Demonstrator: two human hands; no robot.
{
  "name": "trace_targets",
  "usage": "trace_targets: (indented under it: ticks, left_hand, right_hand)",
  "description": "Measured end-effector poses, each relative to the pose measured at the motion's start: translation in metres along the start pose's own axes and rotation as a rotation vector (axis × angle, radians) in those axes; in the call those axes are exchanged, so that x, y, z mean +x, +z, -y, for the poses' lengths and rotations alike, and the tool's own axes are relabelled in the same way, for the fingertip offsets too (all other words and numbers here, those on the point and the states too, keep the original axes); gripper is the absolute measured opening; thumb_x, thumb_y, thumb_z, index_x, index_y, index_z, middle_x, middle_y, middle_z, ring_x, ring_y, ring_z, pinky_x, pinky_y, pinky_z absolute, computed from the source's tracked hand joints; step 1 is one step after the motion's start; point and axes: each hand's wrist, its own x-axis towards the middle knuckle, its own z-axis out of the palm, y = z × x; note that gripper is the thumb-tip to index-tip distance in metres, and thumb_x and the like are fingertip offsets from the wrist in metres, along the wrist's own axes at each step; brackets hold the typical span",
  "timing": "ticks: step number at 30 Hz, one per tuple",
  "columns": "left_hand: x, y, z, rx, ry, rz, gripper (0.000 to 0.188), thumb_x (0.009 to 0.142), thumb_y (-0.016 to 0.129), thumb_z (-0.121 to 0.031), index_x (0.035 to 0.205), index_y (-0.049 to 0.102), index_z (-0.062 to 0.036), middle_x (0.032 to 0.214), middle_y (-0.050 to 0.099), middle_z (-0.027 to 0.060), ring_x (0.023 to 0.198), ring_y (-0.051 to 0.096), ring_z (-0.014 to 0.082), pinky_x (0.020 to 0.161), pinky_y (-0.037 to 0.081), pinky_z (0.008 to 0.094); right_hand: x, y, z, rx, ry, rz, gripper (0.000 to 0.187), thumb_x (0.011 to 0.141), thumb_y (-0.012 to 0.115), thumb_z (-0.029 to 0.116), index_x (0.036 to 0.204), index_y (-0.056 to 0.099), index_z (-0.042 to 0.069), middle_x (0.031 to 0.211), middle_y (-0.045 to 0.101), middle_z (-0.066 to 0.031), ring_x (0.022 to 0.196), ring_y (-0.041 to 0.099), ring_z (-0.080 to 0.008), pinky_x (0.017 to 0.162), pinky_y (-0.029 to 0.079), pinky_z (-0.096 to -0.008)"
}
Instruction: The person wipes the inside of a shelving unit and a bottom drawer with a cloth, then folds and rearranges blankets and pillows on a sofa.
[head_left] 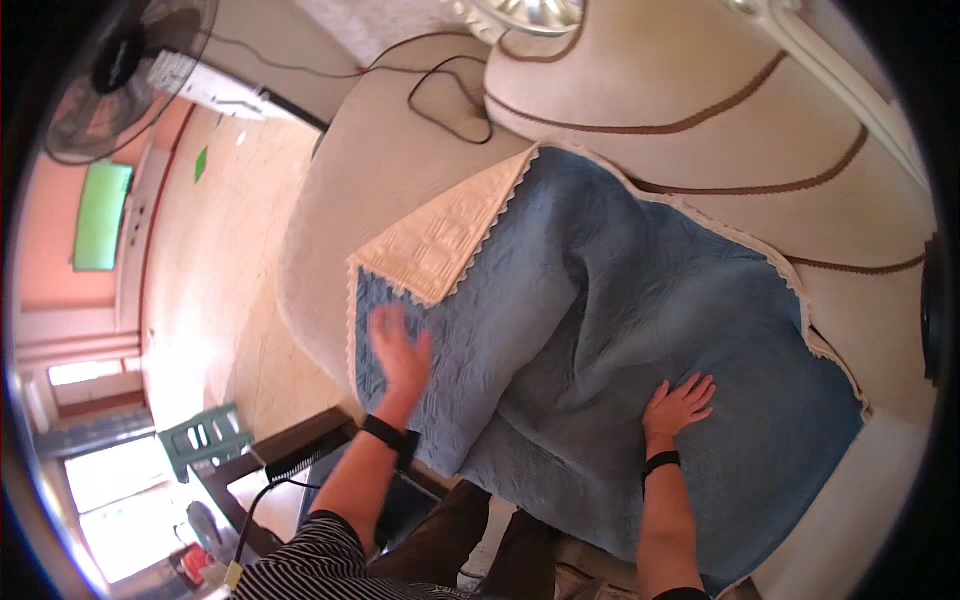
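Note:
A blue quilted cover [650, 300] with a pale scalloped edge lies wrinkled over a beige sofa seat [350, 200]. At its far left corner a flap [440, 230] is folded over and shows a peach underside. My left hand [398, 350] is just below that flap, over the blue cloth, slightly blurred, with fingers stretched out and nothing in them. Whether it touches the cloth I cannot tell. My right hand [680, 408] lies flat on the cover farther right, fingers spread. A large fold runs through the cloth between both hands.
Beige cushions [640, 80] with brown piping line the sofa's back, and a black cable [490, 125] loops over the seat. A fan [125, 70] stands at upper left. A dark-framed table [240, 470] and a green plastic stool [205, 438] are at lower left.

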Motion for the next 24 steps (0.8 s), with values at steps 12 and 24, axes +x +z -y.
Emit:
trace_targets:
  ticks: [12, 24]
  left_hand:
    - [0.066, 0.045, 0.103, 0.158, -0.502, 0.492, 0.089, 0.071, 0.062, -0.048, 0.137, 0.01, -0.0194, 0.141, -0.009, 0.0183, 0.13, -0.009, 0.038, 0.094, 0.004, 0.0653]
    - [0.068, 0.062, 0.105, 0.212, -0.473, 0.53, 0.087, 0.075, 0.057, -0.048, 0.138, 0.008, -0.0125, 0.14, -0.015, 0.0211, 0.128, -0.016, 0.0389, 0.094, -0.001, 0.0651]
  right_hand:
    - [-0.001, 0.004, 0.002, -0.022, -0.034, -0.066, 0.059, 0.089, 0.034, 0.035, 0.132, 0.02, -0.001, 0.141, 0.013, -0.019, 0.129, 0.009, -0.0374, 0.098, 0.009, -0.057]
    - [0.0, 0.021, -0.008, -0.252, -0.069, -0.114, 0.057, 0.092, 0.026, 0.04, 0.133, 0.02, 0.001, 0.141, 0.014, -0.0148, 0.129, 0.014, -0.0324, 0.097, 0.018, -0.0525]
